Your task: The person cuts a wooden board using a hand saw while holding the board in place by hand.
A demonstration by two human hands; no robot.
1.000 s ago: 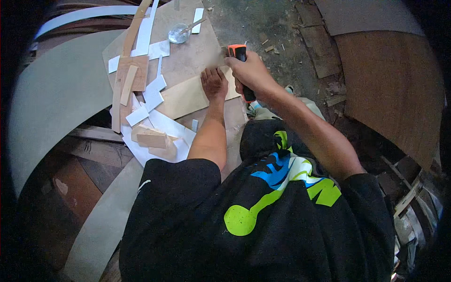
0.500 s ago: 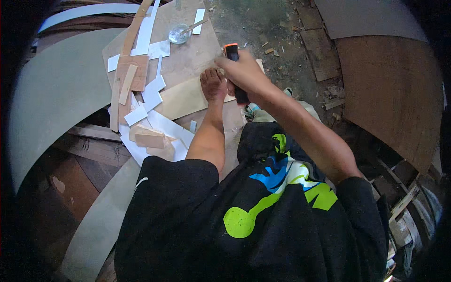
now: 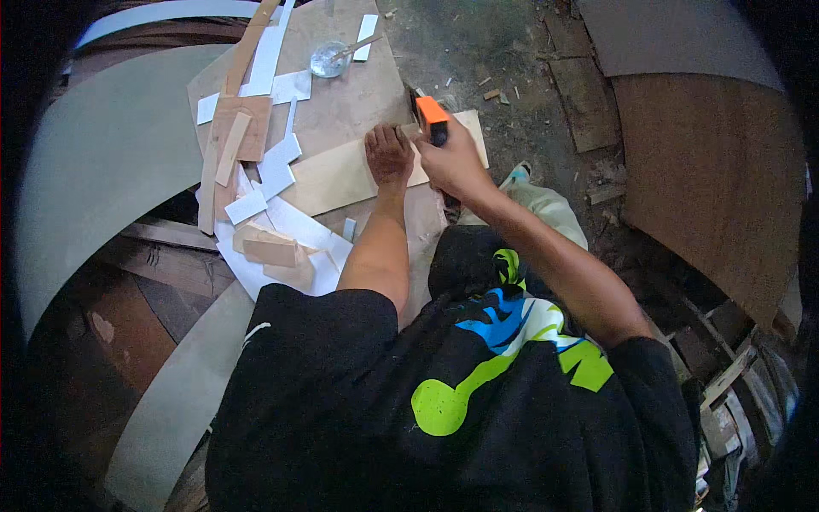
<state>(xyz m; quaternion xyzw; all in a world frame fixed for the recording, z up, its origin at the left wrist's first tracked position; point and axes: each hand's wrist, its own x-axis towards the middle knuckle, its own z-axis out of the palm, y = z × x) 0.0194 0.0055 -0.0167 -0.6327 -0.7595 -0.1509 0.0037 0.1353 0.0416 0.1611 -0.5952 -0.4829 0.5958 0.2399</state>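
A long pale wooden board (image 3: 328, 181) lies slantwise across the light brown worktop (image 3: 363, 90), its right end reaching past the edge. My left hand (image 3: 390, 155) presses on the board from above, fingers together and bent over its far edge. Just right of it, my right hand (image 3: 456, 158) is wrapped round a tool with an orange-and-black handle (image 3: 432, 115), held over the board near the worktop's right edge. The working end of the tool is hidden, so I cannot tell its exact kind. A small wood piece (image 3: 410, 130) shows between the hands.
White offcuts (image 3: 277, 166) and wood blocks (image 3: 271, 249) litter the worktop's left side. A clear cup with a stick (image 3: 329, 61) stands at the far side. Wood scraps lie on the dark floor (image 3: 461, 51). Large curved sheets (image 3: 111, 162) and a brown panel (image 3: 708, 171) flank me.
My right hand has come down and turned the tool, so its orange end now faces up and more of the board's right end shows. My left hand stays in place.
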